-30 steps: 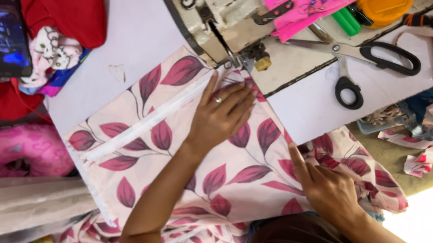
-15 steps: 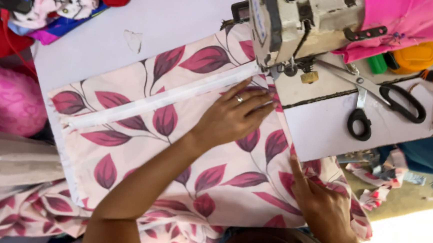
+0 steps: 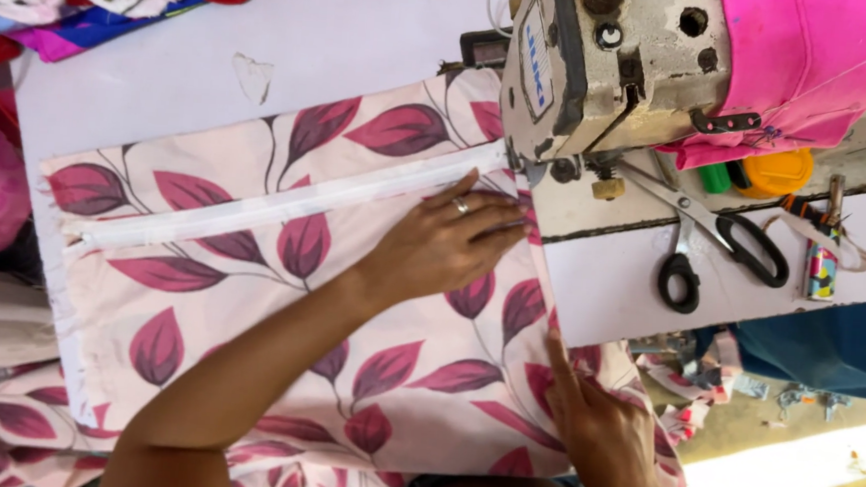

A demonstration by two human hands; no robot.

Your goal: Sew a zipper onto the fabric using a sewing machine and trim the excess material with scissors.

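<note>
Both hands press flat, fingers spread, on the leaf-print fabric [image 3: 345, 369]: left hand [image 3: 448, 239] has slid the white zipper [image 3: 285, 204] toward three o'clock under the sewing machine [image 3: 614, 74], right hand [image 3: 607, 435] steadies the edge.

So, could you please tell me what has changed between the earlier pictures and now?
The view has swung, so the sewing machine now fills the top. The leaf-print fabric with its white zipper has been fed toward the needle. The left hand stays flat on the cloth beside the zipper; the right hand still holds the near edge. The scissors lie untouched.
</note>
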